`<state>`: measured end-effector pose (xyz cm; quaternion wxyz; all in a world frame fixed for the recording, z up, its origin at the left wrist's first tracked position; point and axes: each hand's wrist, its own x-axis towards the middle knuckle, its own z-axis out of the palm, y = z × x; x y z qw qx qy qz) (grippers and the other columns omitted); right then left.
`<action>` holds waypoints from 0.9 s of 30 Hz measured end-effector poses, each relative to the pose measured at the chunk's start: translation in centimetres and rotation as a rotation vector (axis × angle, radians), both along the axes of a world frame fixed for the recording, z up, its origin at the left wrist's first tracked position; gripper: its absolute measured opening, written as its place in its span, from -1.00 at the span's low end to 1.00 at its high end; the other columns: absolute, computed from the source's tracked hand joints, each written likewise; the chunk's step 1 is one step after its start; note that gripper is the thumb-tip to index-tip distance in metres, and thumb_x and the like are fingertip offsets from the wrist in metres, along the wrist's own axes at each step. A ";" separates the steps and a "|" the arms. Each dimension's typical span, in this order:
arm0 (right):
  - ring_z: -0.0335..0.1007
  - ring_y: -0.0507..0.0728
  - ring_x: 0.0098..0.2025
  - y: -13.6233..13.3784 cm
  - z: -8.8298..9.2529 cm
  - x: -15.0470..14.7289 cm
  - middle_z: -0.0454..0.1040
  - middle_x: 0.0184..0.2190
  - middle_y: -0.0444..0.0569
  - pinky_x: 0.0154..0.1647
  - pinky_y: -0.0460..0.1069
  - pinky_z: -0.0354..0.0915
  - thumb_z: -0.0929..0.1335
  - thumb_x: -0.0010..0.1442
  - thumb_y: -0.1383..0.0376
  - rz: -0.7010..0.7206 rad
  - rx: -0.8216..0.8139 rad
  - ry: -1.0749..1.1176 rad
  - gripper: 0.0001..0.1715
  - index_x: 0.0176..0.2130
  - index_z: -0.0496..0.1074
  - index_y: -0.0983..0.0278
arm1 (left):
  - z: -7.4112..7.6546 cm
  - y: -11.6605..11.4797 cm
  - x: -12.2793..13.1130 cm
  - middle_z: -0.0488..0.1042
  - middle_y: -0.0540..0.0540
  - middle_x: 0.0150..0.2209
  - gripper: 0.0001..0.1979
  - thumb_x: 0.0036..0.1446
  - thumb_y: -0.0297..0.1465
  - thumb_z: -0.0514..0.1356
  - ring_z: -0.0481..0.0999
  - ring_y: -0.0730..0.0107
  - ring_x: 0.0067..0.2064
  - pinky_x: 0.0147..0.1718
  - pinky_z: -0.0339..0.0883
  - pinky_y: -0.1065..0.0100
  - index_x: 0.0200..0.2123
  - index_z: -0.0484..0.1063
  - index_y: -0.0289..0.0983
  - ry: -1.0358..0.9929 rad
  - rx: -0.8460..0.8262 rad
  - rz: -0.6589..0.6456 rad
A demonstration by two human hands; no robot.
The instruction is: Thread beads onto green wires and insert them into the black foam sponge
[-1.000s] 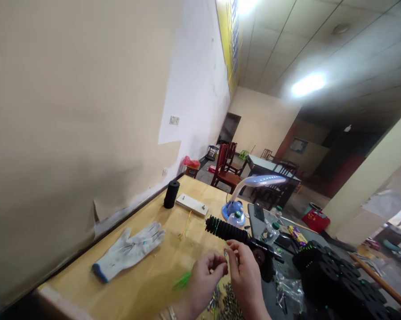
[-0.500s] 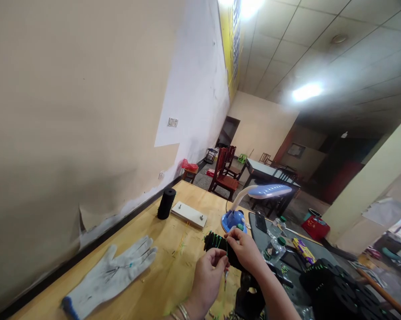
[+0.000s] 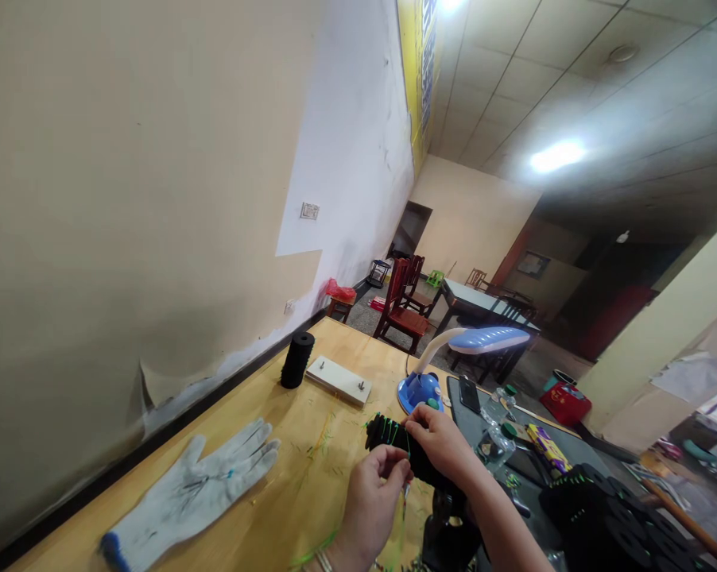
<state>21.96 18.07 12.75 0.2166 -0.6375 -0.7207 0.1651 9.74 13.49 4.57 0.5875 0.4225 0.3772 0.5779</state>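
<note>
A black ribbed foam roll [image 3: 394, 439] strung with green thread lies across a stand over the wooden table [image 3: 287, 508]. My right hand [image 3: 439, 446] rests on top of the roll, its fingers pinched at a green thread. My left hand [image 3: 374, 496] is just below and in front of the roll, its fingers pinched on a thin green thread that hangs down with a small metal piece on it.
A white work glove [image 3: 185, 492] lies at the left. Behind stand a black foam cylinder [image 3: 297, 360], a white board with pegs [image 3: 339, 380] and a blue desk lamp [image 3: 447, 361]. Black foam discs [image 3: 609, 524], bottles and a phone sit at the right. The wall runs along the left.
My hands rose from the near table edge to the foam roll, the right hand landing on top of it. The view tilted; the glove sits lower left in frame.
</note>
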 end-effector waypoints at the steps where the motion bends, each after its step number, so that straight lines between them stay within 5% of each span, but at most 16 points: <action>1: 0.37 0.12 -0.36 0.0 0.0 0.0 0.49 -0.47 -0.10 -0.33 -0.05 0.18 0.28 0.10 0.27 0.000 0.000 0.001 -0.85 -0.48 0.35 0.23 | 0.0 0.0 0.0 0.57 -0.11 -0.46 -0.74 -0.04 -0.22 0.26 0.53 0.27 -0.36 -0.38 0.34 0.36 -0.39 0.48 -0.32 0.005 0.002 0.000; 27: 0.30 0.07 -0.41 1.1 -0.6 -0.2 0.43 -0.53 -0.18 -0.35 -0.08 0.16 0.35 0.06 0.24 0.026 -0.047 0.084 -0.88 -0.48 0.41 0.21 | 0.3 -0.3 -0.1 0.52 -0.08 -0.52 -0.77 0.02 -0.22 0.21 0.47 0.30 -0.43 -0.43 0.28 0.39 -0.47 0.44 -0.28 0.107 0.060 0.046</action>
